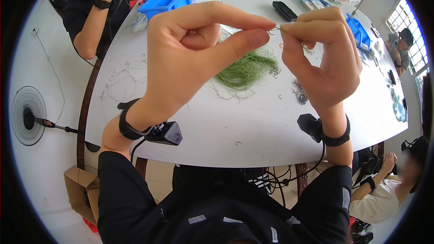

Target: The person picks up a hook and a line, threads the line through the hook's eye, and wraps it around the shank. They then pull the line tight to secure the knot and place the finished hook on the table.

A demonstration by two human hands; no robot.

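Note:
My left hand [194, 49] is raised over the white table with thumb and forefinger pinched on a small dark hook [271, 32]. Close beside it, my right hand [323, 54] has its fingertips pressed together at the hook's other end; whether it grips the hook or a thin line there is too small to tell. Beneath and between the hands lies a bundle of green line [246, 71]. A pile of small dark hooks [299, 92] sits partly behind my right hand. One loose hook [238, 143] lies nearer the table's front edge.
Clear line loops [124, 79] lie on the table [203, 140] at left. Blue bins [165, 2] [358, 31] stand at the back left and right. A black case [284, 11] lies behind my hands. Other people sit around the table. A fan [29, 115] stands left.

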